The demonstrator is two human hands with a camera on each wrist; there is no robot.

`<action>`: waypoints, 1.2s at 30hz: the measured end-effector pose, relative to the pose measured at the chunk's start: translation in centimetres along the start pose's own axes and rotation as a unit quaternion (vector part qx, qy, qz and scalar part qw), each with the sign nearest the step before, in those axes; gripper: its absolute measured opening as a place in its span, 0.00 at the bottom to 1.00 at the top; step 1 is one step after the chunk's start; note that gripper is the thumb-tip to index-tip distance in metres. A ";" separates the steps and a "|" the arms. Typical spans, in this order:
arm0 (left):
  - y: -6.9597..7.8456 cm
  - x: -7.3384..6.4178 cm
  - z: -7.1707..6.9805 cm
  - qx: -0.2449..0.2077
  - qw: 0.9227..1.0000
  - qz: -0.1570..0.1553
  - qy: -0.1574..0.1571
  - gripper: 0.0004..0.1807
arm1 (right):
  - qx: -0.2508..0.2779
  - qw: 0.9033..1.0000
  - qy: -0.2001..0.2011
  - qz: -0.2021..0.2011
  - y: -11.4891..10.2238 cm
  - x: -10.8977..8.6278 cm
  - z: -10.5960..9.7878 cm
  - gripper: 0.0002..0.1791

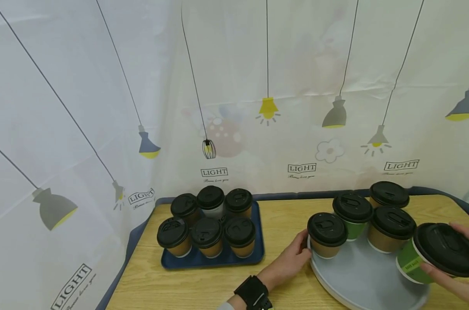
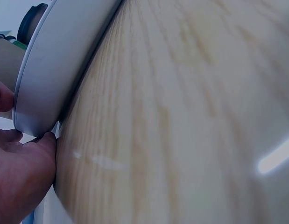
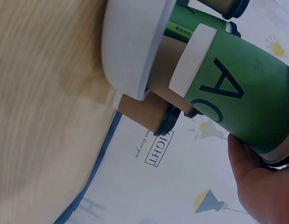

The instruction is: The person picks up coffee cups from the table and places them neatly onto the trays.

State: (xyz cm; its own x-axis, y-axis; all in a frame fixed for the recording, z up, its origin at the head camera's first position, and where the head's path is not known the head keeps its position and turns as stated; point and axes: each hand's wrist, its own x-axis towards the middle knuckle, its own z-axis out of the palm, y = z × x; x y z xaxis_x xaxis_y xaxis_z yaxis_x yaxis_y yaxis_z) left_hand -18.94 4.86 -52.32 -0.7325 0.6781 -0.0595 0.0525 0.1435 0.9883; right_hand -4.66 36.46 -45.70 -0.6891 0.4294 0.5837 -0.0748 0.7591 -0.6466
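Observation:
My right hand (image 1: 461, 267) grips a green paper cup (image 1: 410, 262) by its black-lidded upper part. The cup leans over the right side of a round grey tray (image 1: 358, 275); in the right wrist view its white base is apart from the tray wall. With its fingertips, my left hand (image 1: 290, 260) holds the tray's left rim, close beside a brown lidded cup (image 1: 325, 249). Another green cup (image 1: 354, 230) and a wider brown cup (image 1: 385, 241) stand on the tray. Farther back is one more brown cup (image 3: 144, 112), near the tray's far edge.
To the left, a blue rectangular tray (image 1: 215, 261) carries several black-lidded cups, mostly brown. Both trays rest on a wood-grain table (image 1: 141, 284). A pale curtain with printed lamps (image 1: 242, 64) hangs behind and along the left side.

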 end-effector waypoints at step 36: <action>0.7 0.5 0.2 0.002 1.000 -0.005 0.000 0.39 | -0.086 0.967 -0.240 0.023 2.2 0.2 0.4 0.74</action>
State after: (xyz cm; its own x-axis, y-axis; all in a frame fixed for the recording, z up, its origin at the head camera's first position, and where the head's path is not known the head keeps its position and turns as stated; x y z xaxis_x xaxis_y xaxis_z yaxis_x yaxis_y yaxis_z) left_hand -19.14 5.46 -51.67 -0.7327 0.6771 -0.0686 0.0484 0.1524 0.9871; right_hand -5.21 38.01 -47.17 -0.9469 0.2203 0.2344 0.0572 0.8324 -0.5513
